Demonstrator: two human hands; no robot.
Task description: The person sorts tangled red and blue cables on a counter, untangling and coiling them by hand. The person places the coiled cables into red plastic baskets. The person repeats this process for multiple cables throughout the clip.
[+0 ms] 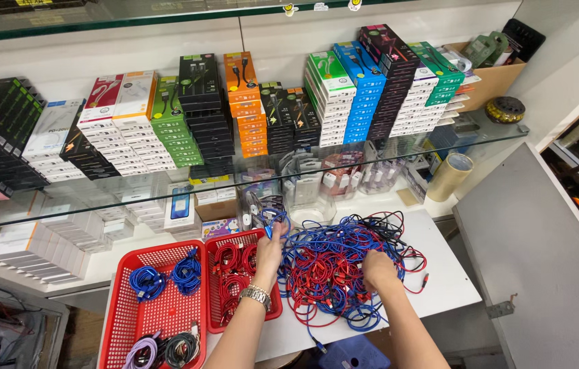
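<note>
So the person's left hand (270,251), wristwatch (256,295) on that wrist, is pinched shut on a blue cable (274,222) it's lifting out of the big tangled heap of blue and red cables (334,263) on the white table (443,280). The right hand (378,270) is buried in the same heap, fingers curled down into the cords, though whether it's actually gripping one is impossible to tell. Just left of the pile sit two red baskets: the smaller one (216,320) has red coils, the bigger one (136,316) has blue coils.
</note>
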